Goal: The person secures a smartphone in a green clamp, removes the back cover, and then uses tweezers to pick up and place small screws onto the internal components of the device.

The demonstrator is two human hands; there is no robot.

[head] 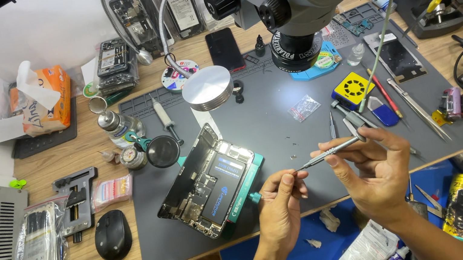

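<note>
Standing by the bench, the nearest things are the two hands, both just right of the opened phone (210, 183) that lies clamped in a green holder on the grey mat (282, 141). The right hand (372, 170) is closed around a thin metal screwdriver (332, 150), pinched between thumb and fingers with the wrist cocked upward, shaft nearly level and the tip aimed left. The left hand (281, 205) meets that tip with thumb and forefinger pressed together, palm turned down; whether something tiny sits between those fingertips I cannot tell. If it is a screw, a slip here would likely drop it onto the mat, where small specks right of the phone already lie loose, or into the phone's open body. The tip could also jab a fingertip. Further right of the phone sit tweezers (418, 108) and a yellow square tool (352, 88). Beyond the phone, a round lamp head (207, 88) hangs low, and the microscope (299, 10) looms behind it to the right.
</note>
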